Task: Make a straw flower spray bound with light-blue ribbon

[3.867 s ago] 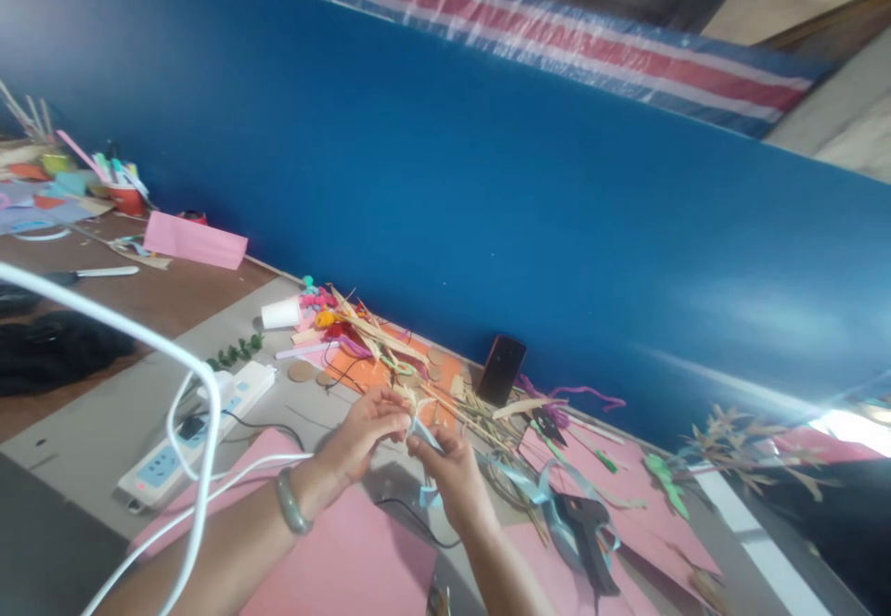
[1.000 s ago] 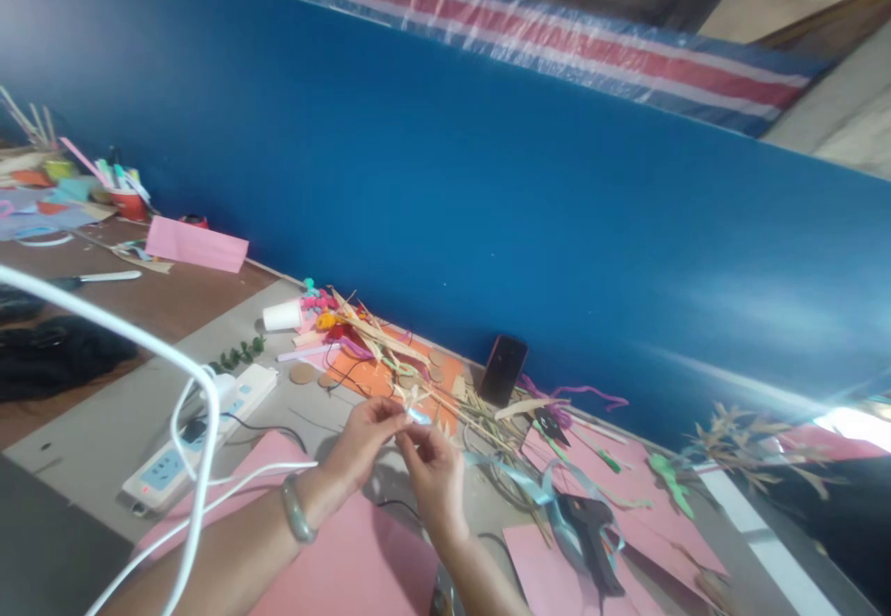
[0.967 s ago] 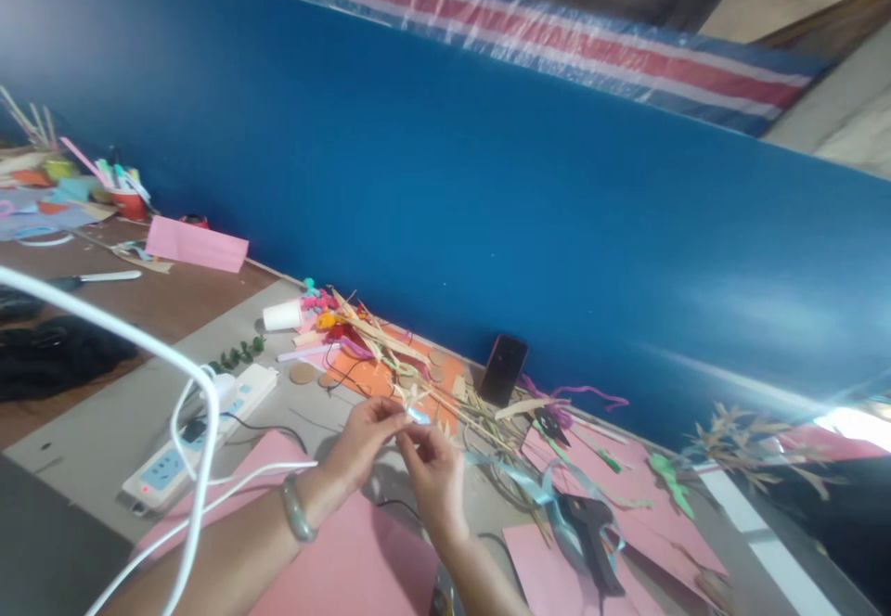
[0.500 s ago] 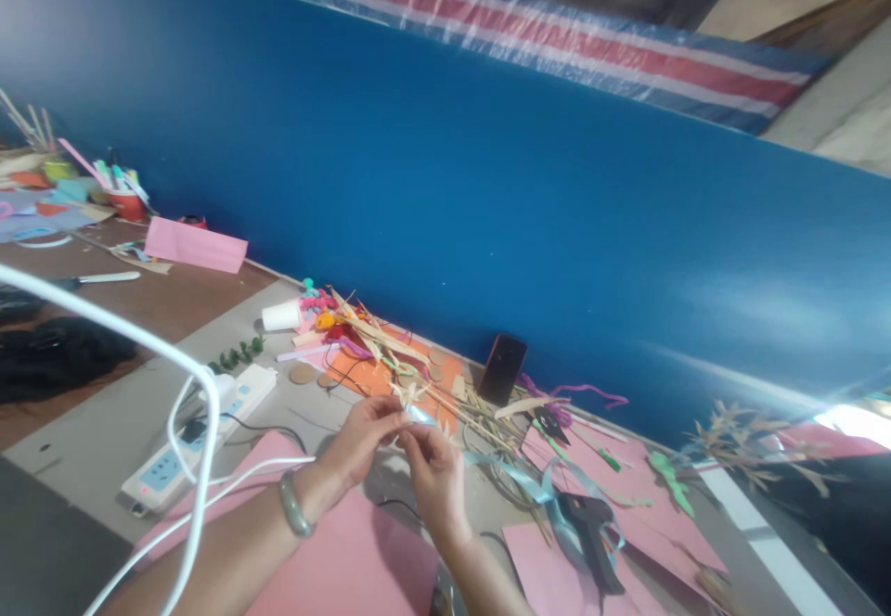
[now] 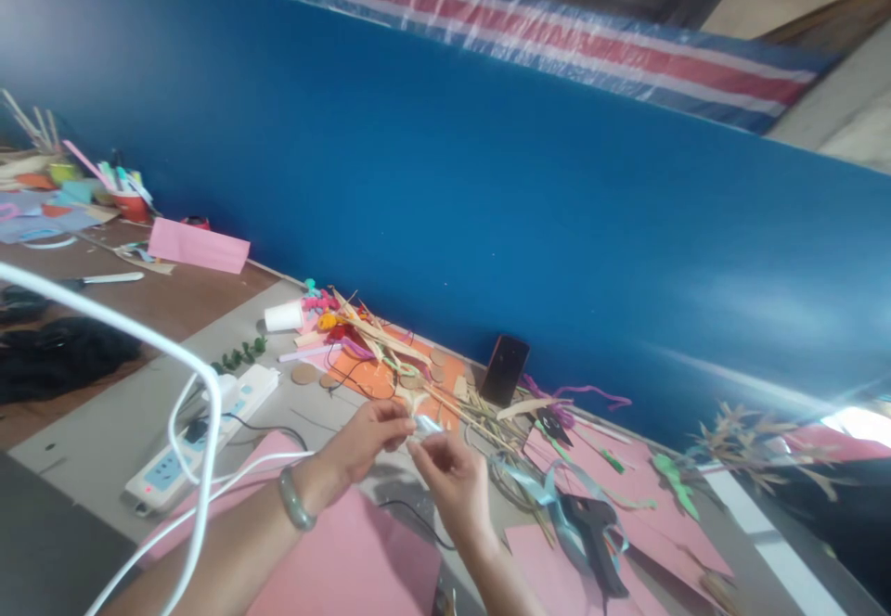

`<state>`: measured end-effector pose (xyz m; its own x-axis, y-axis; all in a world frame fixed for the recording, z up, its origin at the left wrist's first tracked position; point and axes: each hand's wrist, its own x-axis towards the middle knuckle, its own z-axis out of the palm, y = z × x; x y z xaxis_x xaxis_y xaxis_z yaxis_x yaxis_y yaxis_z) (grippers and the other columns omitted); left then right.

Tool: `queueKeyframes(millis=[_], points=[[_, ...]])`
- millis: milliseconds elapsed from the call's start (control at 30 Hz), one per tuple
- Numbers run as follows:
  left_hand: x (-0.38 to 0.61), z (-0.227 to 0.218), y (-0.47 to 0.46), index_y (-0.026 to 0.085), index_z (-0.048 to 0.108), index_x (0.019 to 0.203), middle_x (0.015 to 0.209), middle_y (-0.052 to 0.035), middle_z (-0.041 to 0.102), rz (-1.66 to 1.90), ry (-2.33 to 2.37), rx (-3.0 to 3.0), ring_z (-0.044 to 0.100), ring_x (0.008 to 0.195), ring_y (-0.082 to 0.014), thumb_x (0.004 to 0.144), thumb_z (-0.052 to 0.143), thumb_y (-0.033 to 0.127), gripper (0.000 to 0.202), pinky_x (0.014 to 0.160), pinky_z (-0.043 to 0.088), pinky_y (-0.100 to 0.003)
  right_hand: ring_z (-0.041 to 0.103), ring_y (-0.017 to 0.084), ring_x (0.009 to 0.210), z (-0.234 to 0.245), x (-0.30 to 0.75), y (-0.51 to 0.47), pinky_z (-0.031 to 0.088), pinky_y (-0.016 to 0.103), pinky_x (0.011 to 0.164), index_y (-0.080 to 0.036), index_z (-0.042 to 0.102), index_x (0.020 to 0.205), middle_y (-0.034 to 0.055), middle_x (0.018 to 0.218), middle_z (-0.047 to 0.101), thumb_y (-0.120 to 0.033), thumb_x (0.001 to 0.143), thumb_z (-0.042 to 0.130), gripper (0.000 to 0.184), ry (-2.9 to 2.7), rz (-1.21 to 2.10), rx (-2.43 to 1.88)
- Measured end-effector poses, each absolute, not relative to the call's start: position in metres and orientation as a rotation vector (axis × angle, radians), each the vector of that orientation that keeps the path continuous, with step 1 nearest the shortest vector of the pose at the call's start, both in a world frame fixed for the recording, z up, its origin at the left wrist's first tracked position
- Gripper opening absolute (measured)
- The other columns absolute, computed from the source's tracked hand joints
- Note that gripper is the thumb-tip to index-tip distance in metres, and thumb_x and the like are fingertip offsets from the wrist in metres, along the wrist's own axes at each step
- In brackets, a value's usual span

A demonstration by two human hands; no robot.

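Note:
My left hand (image 5: 372, 435), with a green bangle at the wrist, is closed in a pinch at the base of a small pale straw-like piece (image 5: 413, 402). A short shiny light blue ribbon (image 5: 427, 424) shows right beside it. My right hand (image 5: 456, 479) is pinched at the near side of this ribbon, its thumb and forefinger close to the left fingertips. What exactly lies between the fingertips is small and partly hidden. Beneath both hands lies a pink sheet (image 5: 348, 556). A black glue gun (image 5: 590, 542) rests to the right with loose blue ribbon (image 5: 533, 486) around it.
A power strip (image 5: 201, 440) with a white cable (image 5: 209, 468) lies to the left. A phone (image 5: 505, 370) leans against the blue partition (image 5: 445, 161). Dry strips (image 5: 382, 333), an orange sheet (image 5: 358, 377) and a white cup (image 5: 283, 316) stand or lie behind the hands.
My right hand has moved slightly right, away from my left, opening a small gap between the fingertips. The left hand has barely moved.

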<state>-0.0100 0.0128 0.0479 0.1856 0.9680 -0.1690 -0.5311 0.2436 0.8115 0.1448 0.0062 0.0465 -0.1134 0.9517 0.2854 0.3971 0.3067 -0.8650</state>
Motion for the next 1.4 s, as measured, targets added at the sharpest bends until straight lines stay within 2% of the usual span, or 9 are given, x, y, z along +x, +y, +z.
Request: queueKeyframes(millis=[67,133,267,367,567,733,967,1167,1400], points=[[-0.010,0.047,0.013,0.015,0.058,0.061,0.051,0.0073,0.043,1.192,0.783,0.740,0.033,0.049,-0.0066,0.063,0.082,0.031,0.029,0.052,0.024,-0.023,0.042,0.010,0.047,0.050,0.152,0.009,0.036,0.023,0.048,-0.020,0.056,0.059,-0.0042,0.051,0.051,-0.039,0.078,0.071,0.031,-1.664,0.516,-1.235],[-0.009,0.045,0.014,0.015,0.058,0.060,0.050,0.0072,0.043,1.184,0.768,0.776,0.033,0.049,-0.0069,0.063,0.082,0.033,0.031,0.052,0.023,-0.023,0.050,0.013,0.056,0.056,0.155,0.014,0.042,0.025,0.056,-0.020,0.061,0.067,-0.0009,0.061,0.059,-0.040,0.079,0.069,0.025,-1.668,0.454,-1.221],[-0.009,0.041,0.015,0.014,0.058,0.061,0.052,0.0065,0.045,1.147,0.735,0.779,0.034,0.050,-0.0070,0.060,0.084,0.035,0.033,0.052,0.022,-0.024,0.062,0.021,0.080,0.065,0.154,0.024,0.047,0.032,0.075,-0.019,0.070,0.086,0.0058,0.085,0.070,-0.048,0.083,0.065,0.030,-1.747,0.921,-1.161],[-0.009,0.037,0.017,0.014,0.060,0.063,0.052,0.0062,0.046,1.146,0.731,0.769,0.033,0.050,-0.0066,0.059,0.085,0.036,0.034,0.052,0.021,-0.024,0.059,0.017,0.067,0.066,0.152,0.026,0.046,0.028,0.066,-0.017,0.070,0.079,0.0027,0.070,0.067,-0.051,0.083,0.065,0.034,-1.650,1.239,-1.126],[-0.007,0.032,0.018,0.015,0.057,0.060,0.048,0.0083,0.041,1.211,0.723,0.734,0.030,0.047,-0.0059,0.056,0.087,0.034,0.035,0.050,0.019,-0.023,0.035,0.007,0.043,0.058,0.154,0.025,0.026,0.021,0.044,-0.017,0.064,0.069,-0.0068,0.049,0.047,-0.047,0.074,0.075,0.032,-1.475,1.307,-1.203],[-0.002,0.038,0.013,0.015,0.058,0.063,0.051,0.0071,0.046,1.231,0.774,0.685,0.037,0.048,-0.0067,0.058,0.086,0.033,0.034,0.050,0.027,-0.022,0.048,0.012,0.052,0.052,0.152,0.021,0.036,0.024,0.050,-0.018,0.063,0.066,-0.0013,0.056,0.059,-0.041,0.077,0.071,0.027,-1.612,0.998,-1.182],[-0.001,0.046,0.007,0.015,0.057,0.064,0.054,0.0058,0.050,1.200,0.729,0.596,0.043,0.049,-0.0069,0.057,0.087,0.031,0.035,0.053,0.033,-0.022,0.056,0.015,0.059,0.044,0.157,0.007,0.041,0.027,0.059,-0.020,0.066,0.072,0.0007,0.064,0.062,-0.023,0.087,0.059,0.017,-1.979,0.466,-1.073],[-0.002,0.043,0.007,0.016,0.055,0.063,0.052,0.0060,0.052,1.154,0.638,0.564,0.045,0.047,-0.0067,0.053,0.090,0.027,0.038,0.051,0.033,-0.021,0.052,0.013,0.052,0.053,0.156,0.006,0.041,0.025,0.053,-0.019,0.063,0.065,-0.0010,0.058,0.059,-0.025,0.084,0.061,0.020,-1.880,0.586,-1.097],[-0.003,0.036,0.007,0.015,0.057,0.059,0.051,0.0052,0.051,1.099,0.627,0.674,0.043,0.047,-0.0064,0.059,0.086,0.026,0.031,0.049,0.030,-0.021,0.055,0.014,0.056,0.057,0.153,0.004,0.045,0.025,0.054,-0.019,0.063,0.066,0.0000,0.061,0.060,-0.023,0.077,0.064,0.012,-1.809,0.777,-1.082]])
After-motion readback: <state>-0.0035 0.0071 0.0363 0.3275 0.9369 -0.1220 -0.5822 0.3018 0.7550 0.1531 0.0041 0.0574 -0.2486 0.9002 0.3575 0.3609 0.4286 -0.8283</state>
